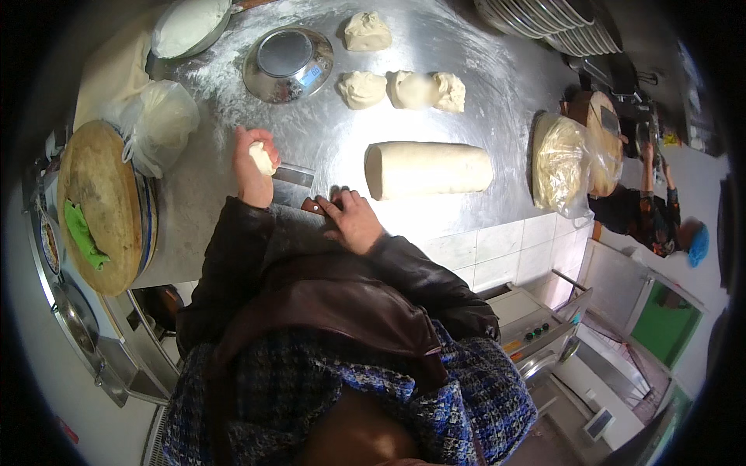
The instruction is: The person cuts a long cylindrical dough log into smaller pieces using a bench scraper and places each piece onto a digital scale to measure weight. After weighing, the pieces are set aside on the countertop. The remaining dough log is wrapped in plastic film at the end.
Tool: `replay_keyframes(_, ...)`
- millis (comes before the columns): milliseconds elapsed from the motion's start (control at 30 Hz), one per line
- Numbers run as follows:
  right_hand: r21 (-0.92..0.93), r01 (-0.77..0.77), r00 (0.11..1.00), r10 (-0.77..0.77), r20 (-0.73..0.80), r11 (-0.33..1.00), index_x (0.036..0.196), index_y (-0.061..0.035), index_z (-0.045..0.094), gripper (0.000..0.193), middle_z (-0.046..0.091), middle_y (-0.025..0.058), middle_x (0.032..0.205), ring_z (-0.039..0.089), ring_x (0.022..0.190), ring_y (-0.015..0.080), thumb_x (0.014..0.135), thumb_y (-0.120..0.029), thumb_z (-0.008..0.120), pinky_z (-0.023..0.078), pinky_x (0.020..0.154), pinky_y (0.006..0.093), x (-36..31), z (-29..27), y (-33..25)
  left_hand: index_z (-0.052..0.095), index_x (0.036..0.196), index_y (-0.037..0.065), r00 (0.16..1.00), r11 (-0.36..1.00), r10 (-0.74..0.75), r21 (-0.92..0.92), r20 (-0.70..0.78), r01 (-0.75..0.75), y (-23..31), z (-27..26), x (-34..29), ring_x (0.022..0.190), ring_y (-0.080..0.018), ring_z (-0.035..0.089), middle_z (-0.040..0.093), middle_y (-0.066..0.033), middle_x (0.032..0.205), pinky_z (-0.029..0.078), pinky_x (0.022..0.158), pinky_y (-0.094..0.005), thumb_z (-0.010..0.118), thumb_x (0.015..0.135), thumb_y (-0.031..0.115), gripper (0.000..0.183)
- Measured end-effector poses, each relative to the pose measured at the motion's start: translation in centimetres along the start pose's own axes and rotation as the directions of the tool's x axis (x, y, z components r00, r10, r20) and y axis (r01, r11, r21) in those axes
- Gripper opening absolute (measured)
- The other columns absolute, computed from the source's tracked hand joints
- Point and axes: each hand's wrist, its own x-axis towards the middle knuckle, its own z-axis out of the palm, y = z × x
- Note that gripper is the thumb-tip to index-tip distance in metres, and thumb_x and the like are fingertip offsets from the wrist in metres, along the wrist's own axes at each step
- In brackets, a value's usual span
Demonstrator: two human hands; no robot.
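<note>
My left hand (252, 175) is closed around a small lump of dough (263, 158), held just above the metal table. My right hand (356, 223) has its fingers on the brown riveted handle (313, 206) of a knife, near the table's front edge. How far the blade reaches is hard to make out. Right of my hands lies a thick, smooth dough log (431, 171). Beyond it rest several rough dough pieces, among them a lump (363, 90) and a farther one (367, 33). A round steel kitchen scale (286, 64) stands ahead of my left hand.
At left are a round wooden board (97, 194) with a green cloth (81, 233), a plastic bag (165, 116) and a flour bowl (189, 27). Bagged dough (559, 159) sits at the right edge; stacked plates (556, 19) stand far right. Another person (660, 217) is beyond.
</note>
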Motion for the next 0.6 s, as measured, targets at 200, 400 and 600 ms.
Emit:
replay_keyframes(200, -0.005, -0.044, 0.997, 0.043, -0.066, 0.999, 0.100, -0.0036, 0.056, 0.015, 0.058, 0.0150, 0.104, 0.066, 0.074, 0.0320, 0.087, -0.011, 0.058, 0.054, 0.058, 0.0463, -3.6, 1.9, -0.8, 0.045, 0.142, -0.002, 0.911, 0.969, -0.175, 0.231, 0.372, 0.092, -0.5, 3.4, -2.9, 0.123, -0.0278, 0.056, 0.050, -0.0189, 0.144, 0.039, 0.107, -0.0366, 0.039, 0.094, 0.019, 0.053)
replay_keyframes(400, 0.314, -0.457, 0.885, 0.462, 0.063, 0.832, 0.109, -0.0042, 0.058, 0.027, 0.062, 0.0196, 0.097, 0.064, 0.075, 0.0420, 0.089, -0.019, 0.068, 0.052, 0.063, 0.0482, -19.3, -2.1, -1.3, 0.022, 0.160, 0.007, 0.728, 0.787, -0.103, 0.504, 0.678, -0.357, -6.1, 8.9, -3.7, 0.151, -0.0265, 0.016, 0.026, -0.0141, 0.161, 0.016, 0.122, -0.0377, 0.041, 0.087, 0.008, 0.075)
replay_keyframes(600, 0.679, -0.636, 0.497, 0.868, -0.004, 0.367, 0.103, 0.0000, 0.055, 0.017, 0.056, 0.0025, 0.068, 0.050, 0.058, 0.0078, 0.101, -0.017, 0.059, 0.042, 0.053, 0.0265, -24.4, -3.3, -4.9, 0.024, 0.158, 0.008, 0.632, 0.203, -0.112, 0.640, 0.767, -0.741, -13.5, 10.4, -3.0, 0.145, -0.0393, 0.025, 0.027, -0.0243, 0.156, 0.016, 0.121, -0.0490, 0.048, 0.094, 0.021, 0.070)
